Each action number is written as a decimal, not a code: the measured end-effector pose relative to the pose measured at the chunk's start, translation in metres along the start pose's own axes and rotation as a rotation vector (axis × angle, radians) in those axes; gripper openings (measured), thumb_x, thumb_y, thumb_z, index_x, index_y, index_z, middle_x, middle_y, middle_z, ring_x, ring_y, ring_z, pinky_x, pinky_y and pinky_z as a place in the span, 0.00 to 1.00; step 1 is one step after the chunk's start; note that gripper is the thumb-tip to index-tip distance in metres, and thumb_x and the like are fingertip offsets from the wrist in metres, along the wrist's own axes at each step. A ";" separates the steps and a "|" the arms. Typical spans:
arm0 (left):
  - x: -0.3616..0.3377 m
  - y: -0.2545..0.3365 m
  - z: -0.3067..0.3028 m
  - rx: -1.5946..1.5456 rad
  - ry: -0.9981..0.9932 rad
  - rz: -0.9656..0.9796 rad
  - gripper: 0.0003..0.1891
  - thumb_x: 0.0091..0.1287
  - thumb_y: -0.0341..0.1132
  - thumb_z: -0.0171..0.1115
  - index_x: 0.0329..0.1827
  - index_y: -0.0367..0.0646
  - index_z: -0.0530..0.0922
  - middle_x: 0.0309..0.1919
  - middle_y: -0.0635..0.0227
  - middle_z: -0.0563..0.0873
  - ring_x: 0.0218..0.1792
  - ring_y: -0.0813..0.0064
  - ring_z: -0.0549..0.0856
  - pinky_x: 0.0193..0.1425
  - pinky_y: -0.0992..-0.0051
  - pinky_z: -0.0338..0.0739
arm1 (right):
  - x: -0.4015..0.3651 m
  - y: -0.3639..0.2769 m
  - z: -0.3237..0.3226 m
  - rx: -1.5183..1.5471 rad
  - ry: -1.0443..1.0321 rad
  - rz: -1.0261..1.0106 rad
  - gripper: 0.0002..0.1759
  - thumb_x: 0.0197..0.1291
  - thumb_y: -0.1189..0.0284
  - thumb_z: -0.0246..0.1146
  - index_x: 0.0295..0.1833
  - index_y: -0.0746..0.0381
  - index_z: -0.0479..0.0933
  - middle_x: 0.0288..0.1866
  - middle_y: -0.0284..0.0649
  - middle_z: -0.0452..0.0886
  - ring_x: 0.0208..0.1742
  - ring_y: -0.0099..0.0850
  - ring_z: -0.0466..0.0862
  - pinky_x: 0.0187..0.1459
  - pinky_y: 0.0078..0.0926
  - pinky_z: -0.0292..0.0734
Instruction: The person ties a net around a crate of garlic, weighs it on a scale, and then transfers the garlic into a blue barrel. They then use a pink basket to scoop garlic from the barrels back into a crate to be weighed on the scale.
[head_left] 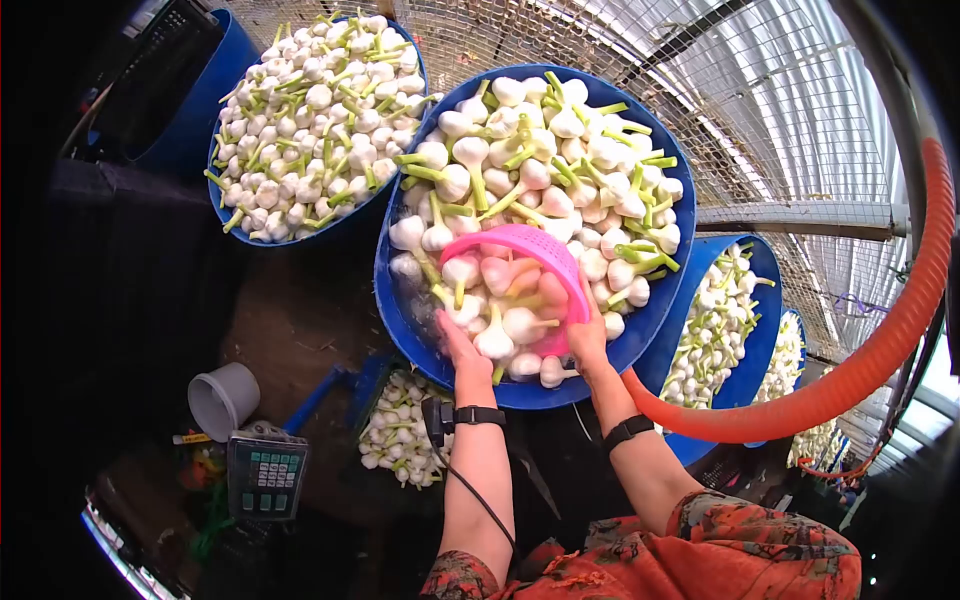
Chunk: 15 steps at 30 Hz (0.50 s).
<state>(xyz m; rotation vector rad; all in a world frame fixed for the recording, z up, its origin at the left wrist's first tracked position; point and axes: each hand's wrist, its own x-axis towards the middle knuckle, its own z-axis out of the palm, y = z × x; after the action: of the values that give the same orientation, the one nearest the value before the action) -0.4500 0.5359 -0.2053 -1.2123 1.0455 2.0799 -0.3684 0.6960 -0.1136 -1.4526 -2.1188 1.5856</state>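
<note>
A blue tub (684, 215) in front of me holds water and many white garlic bulbs (535, 145) with short green stems. My right hand (588, 338) is closed on the rim of a pink perforated basket (530, 242), which is tilted and partly under water with several garlic bulbs inside. My left hand (458, 345) is at the tub's near left side, against bulbs at the basket's mouth. Its fingers look stretched out, partly hidden by water and garlic. A black strap with a small device is on my left wrist, another strap on my right.
Another blue tub (420, 60) heaped with garlic stands at the back left; more garlic tubs (765, 262) line the right. An orange corrugated hose (800, 415) curves along the right. Lower left are a scale display (266, 478), a white bucket (223, 400) and a low garlic pile (400, 430).
</note>
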 end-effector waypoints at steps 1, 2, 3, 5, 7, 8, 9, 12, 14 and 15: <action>-0.007 0.000 0.008 -0.007 0.004 0.004 0.36 0.67 0.59 0.52 0.71 0.45 0.62 0.71 0.60 0.57 0.65 0.62 0.70 0.62 0.59 0.73 | 0.001 0.003 0.002 -0.003 -0.008 -0.004 0.43 0.51 0.91 0.43 0.73 0.47 0.63 0.66 0.42 0.74 0.65 0.28 0.72 0.63 0.20 0.65; -0.019 0.001 0.021 0.148 0.071 0.098 0.35 0.67 0.59 0.53 0.71 0.47 0.64 0.71 0.59 0.55 0.65 0.61 0.70 0.61 0.60 0.73 | 0.003 0.009 0.003 0.082 -0.029 0.063 0.43 0.51 0.92 0.46 0.73 0.51 0.61 0.69 0.40 0.69 0.66 0.28 0.70 0.63 0.20 0.65; -0.030 0.002 0.032 0.305 0.137 0.190 0.34 0.66 0.58 0.54 0.70 0.49 0.65 0.70 0.58 0.52 0.64 0.61 0.70 0.61 0.60 0.74 | 0.003 0.015 0.002 0.167 -0.048 0.130 0.43 0.51 0.93 0.49 0.74 0.55 0.59 0.72 0.39 0.65 0.67 0.27 0.69 0.64 0.21 0.65; -0.034 0.000 0.037 0.352 0.174 0.225 0.32 0.66 0.58 0.55 0.70 0.54 0.66 0.70 0.56 0.50 0.65 0.60 0.69 0.61 0.60 0.73 | -0.003 0.007 -0.003 0.220 -0.048 0.127 0.46 0.46 0.95 0.46 0.74 0.56 0.59 0.71 0.39 0.66 0.66 0.27 0.70 0.62 0.19 0.67; -0.041 0.002 0.037 0.481 0.155 0.264 0.31 0.66 0.58 0.54 0.70 0.55 0.67 0.70 0.54 0.50 0.66 0.58 0.66 0.63 0.62 0.70 | -0.012 -0.006 -0.006 0.276 -0.060 0.135 0.49 0.41 0.97 0.44 0.74 0.56 0.59 0.70 0.38 0.67 0.65 0.27 0.71 0.60 0.18 0.69; -0.040 0.001 0.035 0.503 0.159 0.302 0.30 0.66 0.58 0.54 0.68 0.55 0.69 0.70 0.53 0.51 0.67 0.58 0.64 0.66 0.63 0.66 | -0.018 -0.018 -0.010 0.329 -0.057 0.152 0.51 0.39 0.97 0.44 0.75 0.56 0.59 0.70 0.39 0.67 0.64 0.27 0.72 0.56 0.17 0.71; -0.040 0.001 0.033 0.495 0.171 0.307 0.30 0.66 0.58 0.54 0.68 0.55 0.69 0.70 0.53 0.51 0.67 0.58 0.64 0.66 0.63 0.66 | -0.022 -0.028 -0.014 0.380 -0.055 0.166 0.52 0.37 0.97 0.44 0.75 0.56 0.58 0.70 0.39 0.67 0.63 0.27 0.73 0.53 0.15 0.72; -0.079 0.021 0.067 0.538 0.191 0.310 0.28 0.66 0.57 0.54 0.65 0.53 0.73 0.70 0.53 0.52 0.69 0.59 0.61 0.68 0.64 0.62 | -0.032 -0.036 -0.023 0.453 -0.037 0.118 0.49 0.40 0.96 0.45 0.74 0.58 0.59 0.66 0.38 0.70 0.58 0.27 0.76 0.48 0.16 0.75; -0.074 0.028 0.075 0.506 0.101 0.376 0.29 0.65 0.57 0.55 0.65 0.52 0.74 0.71 0.52 0.52 0.69 0.57 0.60 0.69 0.64 0.59 | -0.038 -0.050 -0.027 0.472 -0.013 0.101 0.51 0.41 0.96 0.45 0.76 0.54 0.56 0.66 0.38 0.71 0.58 0.26 0.75 0.53 0.17 0.72; -0.078 0.026 0.079 0.554 0.124 0.397 0.29 0.65 0.57 0.55 0.64 0.52 0.74 0.71 0.52 0.52 0.69 0.57 0.60 0.70 0.64 0.58 | -0.039 -0.050 -0.030 0.488 -0.006 0.108 0.51 0.41 0.96 0.46 0.76 0.54 0.55 0.66 0.39 0.70 0.59 0.27 0.75 0.54 0.18 0.73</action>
<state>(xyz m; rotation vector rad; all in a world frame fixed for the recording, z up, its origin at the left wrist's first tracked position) -0.4704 0.5819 -0.1034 -0.9060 1.8916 1.7960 -0.3606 0.6878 -0.0447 -1.4011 -1.5167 1.9645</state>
